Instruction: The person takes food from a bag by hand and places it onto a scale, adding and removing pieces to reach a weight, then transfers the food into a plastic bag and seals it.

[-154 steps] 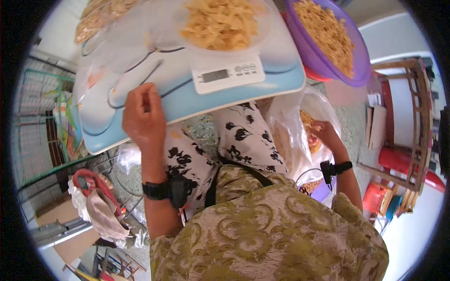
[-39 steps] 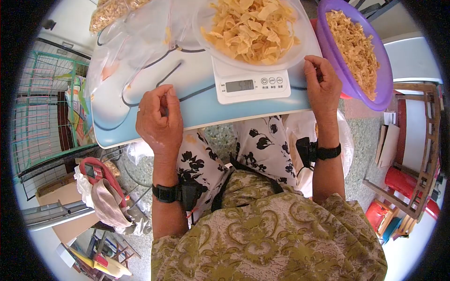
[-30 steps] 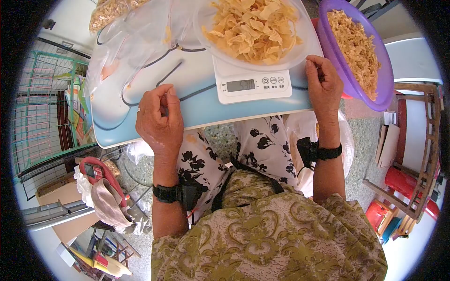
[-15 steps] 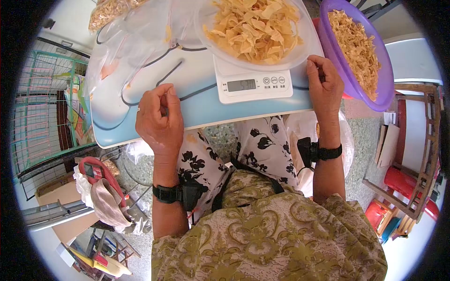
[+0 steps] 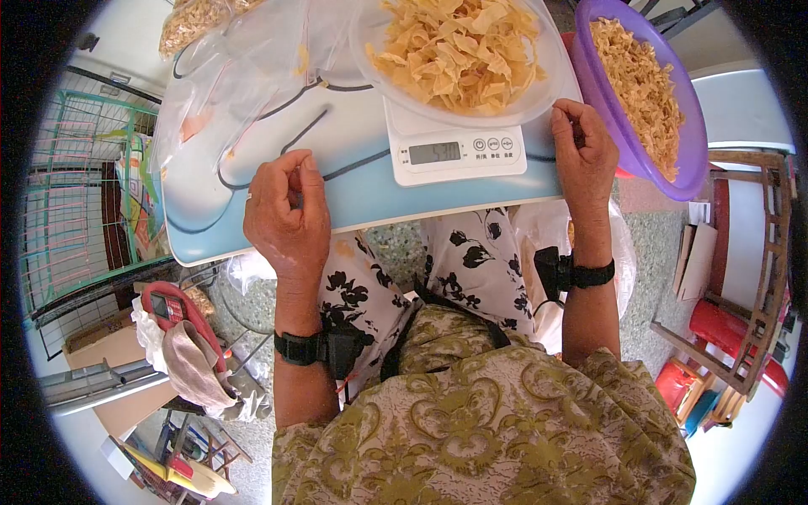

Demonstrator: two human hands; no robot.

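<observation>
A white kitchen scale [image 5: 421,173] sits near the table's front edge, its display lit with digits. On it rests a wide translucent bowl [image 5: 551,88] heaped with thin, pale yellow dried flakes [image 5: 463,55]. My left hand [image 5: 290,206] lies at the table edge left of the scale, fingers curled in, nothing seen in them. My right hand [image 5: 587,156] rests at the edge right of the scale, just below the bowl's rim, likewise curled with nothing visible inside. Its palm side is partly hidden.
Clear plastic bags [image 5: 252,71] lie on the blue-white table [image 5: 353,202]. A filled bag [image 5: 189,32] stands at the back left. To the right is a purple basin [image 5: 694,172] of browner flakes. A green wire cage [image 5: 71,202] stands left, a wooden frame [image 5: 770,252] right.
</observation>
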